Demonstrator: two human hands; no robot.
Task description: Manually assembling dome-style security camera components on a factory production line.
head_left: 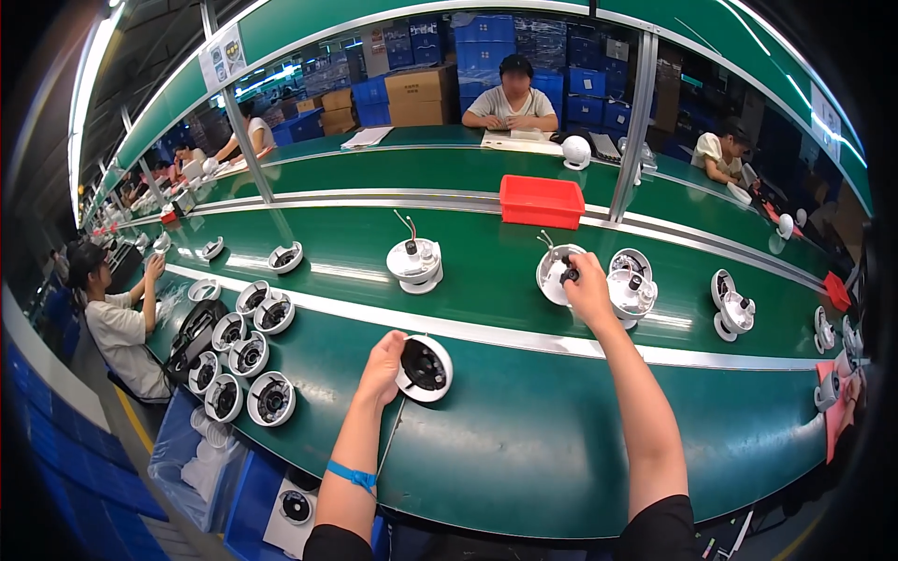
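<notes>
Head view: your left hand (pixel 382 367) grips the rim of a white dome housing (pixel 426 368) lying on the near green surface (pixel 524 439), its dark opening facing up. Your right hand (pixel 587 285) reaches across to the belt (pixel 486 271) and closes its fingers on a white shell (pixel 559 273) with a small black part at its middle, just beside another unit (pixel 631 285). You look to be picking up the mating piece; bringing it back calls for lifting it clear of that neighbour.

One red plastic bin (pixel 541 201), seven round white camera shells clustered left (pixel 249 355), two cardboard boxes (pixel 419 95).
</notes>
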